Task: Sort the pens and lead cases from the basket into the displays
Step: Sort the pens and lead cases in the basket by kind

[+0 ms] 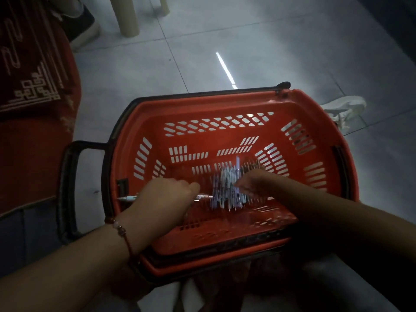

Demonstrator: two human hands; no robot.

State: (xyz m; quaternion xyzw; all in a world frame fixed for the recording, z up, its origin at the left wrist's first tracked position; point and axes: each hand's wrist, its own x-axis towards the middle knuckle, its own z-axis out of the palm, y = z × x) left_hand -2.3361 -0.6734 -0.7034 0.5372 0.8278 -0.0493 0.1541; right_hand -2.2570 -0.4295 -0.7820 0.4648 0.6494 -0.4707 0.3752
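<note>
While both arms reach into the red basket (225, 104) on the tiled floor (247, 41), the left hand (162, 197) grips a white pen (129, 197) crosswise — the right hand (252, 183) lies on a blurred heap of pens (227, 190) on the basket's bottom, its grasp unclear

Red slotted basket (227, 109) on the floor — a blurred heap of white pens (227, 188) inside.

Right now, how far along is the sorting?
Early or midway: no displays are in view. The left hand grips a few pens; the right hand reaches into a blurred pile of pens in the red basket, all left to sort.
</note>
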